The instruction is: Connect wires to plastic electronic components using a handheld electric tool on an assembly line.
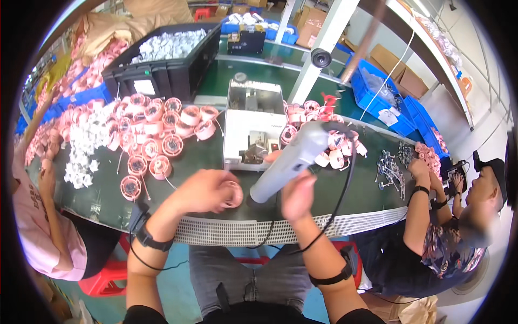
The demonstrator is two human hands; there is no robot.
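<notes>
My left hand (208,190) is closed around a round pink plastic housing (233,194), just left of a grey cylindrical electric screwdriver (288,164). The screwdriver leans with its cable end up to the right and its narrower end close to the bench. My right hand (298,195), smeared by motion, grips it from the right; a fingertip shows past its left side. The tool hides the rest of those fingers. Beyond both hands stands a white screw-feeder-like machine (253,127). Left of it lie many pink housings (160,167) with wires, partly piled up.
White small parts (81,162) lie farther left. A black crate (162,75) of white pieces stands behind. Metal parts with leads (389,175) sit at right, near blue bins (386,100). The black cable (345,189) loops beside my right arm. Co-workers sit on both sides.
</notes>
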